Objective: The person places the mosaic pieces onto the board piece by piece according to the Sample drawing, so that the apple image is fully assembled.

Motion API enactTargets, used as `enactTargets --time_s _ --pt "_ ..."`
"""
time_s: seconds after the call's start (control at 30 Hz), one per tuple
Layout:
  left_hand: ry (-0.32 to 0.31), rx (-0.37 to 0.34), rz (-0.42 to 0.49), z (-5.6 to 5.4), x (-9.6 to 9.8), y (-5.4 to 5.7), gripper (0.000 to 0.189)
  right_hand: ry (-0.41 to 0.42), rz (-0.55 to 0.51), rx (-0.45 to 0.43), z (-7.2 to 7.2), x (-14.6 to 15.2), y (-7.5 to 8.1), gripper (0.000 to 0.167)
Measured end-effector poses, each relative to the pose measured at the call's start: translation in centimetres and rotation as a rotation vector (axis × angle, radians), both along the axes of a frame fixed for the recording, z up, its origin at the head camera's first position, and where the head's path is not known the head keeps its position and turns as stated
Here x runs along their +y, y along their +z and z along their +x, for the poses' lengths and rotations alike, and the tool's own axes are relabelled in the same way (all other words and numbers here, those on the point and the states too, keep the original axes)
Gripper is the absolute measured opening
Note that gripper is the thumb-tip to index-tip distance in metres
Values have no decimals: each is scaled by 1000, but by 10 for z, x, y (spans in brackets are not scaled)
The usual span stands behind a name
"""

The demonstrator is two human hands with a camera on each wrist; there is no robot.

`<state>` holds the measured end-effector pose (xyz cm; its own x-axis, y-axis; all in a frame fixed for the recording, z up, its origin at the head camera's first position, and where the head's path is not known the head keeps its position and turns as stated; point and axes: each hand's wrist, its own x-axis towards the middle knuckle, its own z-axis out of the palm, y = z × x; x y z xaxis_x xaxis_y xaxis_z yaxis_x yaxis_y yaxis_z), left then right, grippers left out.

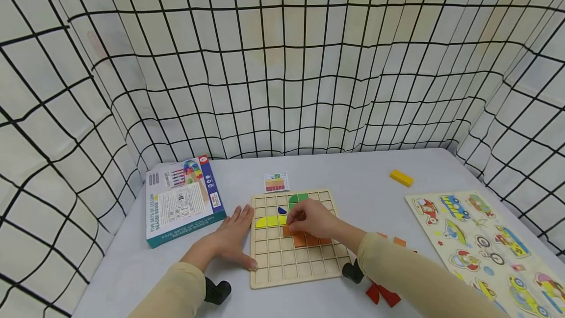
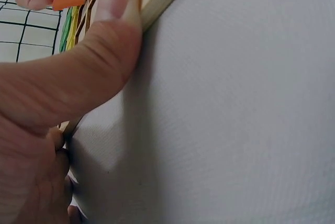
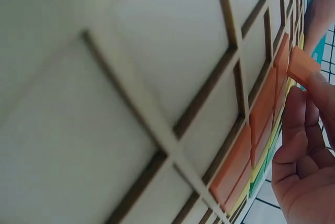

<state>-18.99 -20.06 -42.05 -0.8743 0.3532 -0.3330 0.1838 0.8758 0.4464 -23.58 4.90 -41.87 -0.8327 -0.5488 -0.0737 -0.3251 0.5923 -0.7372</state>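
A wooden grid board (image 1: 282,264) lies on the table. My left hand (image 1: 234,237) rests along its left side, fingers spread, with the thumb (image 2: 112,4) on the board's edge. Between thumb and fingertips, my right hand (image 1: 315,217) pinches an orange square tile (image 3: 303,66), tilted above the grid. Close by, several orange tiles (image 1: 311,240) sit in the cells. Yellow pieces (image 1: 267,222), green pieces (image 1: 297,199) and a small dark blue piece (image 1: 282,210) lie farther up the board. The right hand covers some of the cells beneath it.
A small printed pattern card (image 1: 276,183) lies behind the board. To the left is a beaded-boxes carton (image 1: 183,202). Red pieces (image 1: 384,294) and loose orange tiles (image 1: 399,242) lie by the right forearm. Farther right are a yellow block (image 1: 401,177) and a vehicle picture board (image 1: 481,244).
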Motion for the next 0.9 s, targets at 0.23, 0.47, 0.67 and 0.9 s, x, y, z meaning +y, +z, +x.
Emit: enactTargets --time_s 0.23,0.47,0.67,0.9 --pt "-7 1 -4 0 -1 -2 134 -18 59 30 -1 -9 -6 6" --pt "-7 5 -7 -1 -2 -2 134 -15 158 108 -1 -15 -8 3" --pt "-9 3 -2 -1 -2 -1 134 -1 195 134 1 -18 -8 4" --pt "-12 7 7 0 -3 -1 133 -2 168 133 2 -13 -6 3"
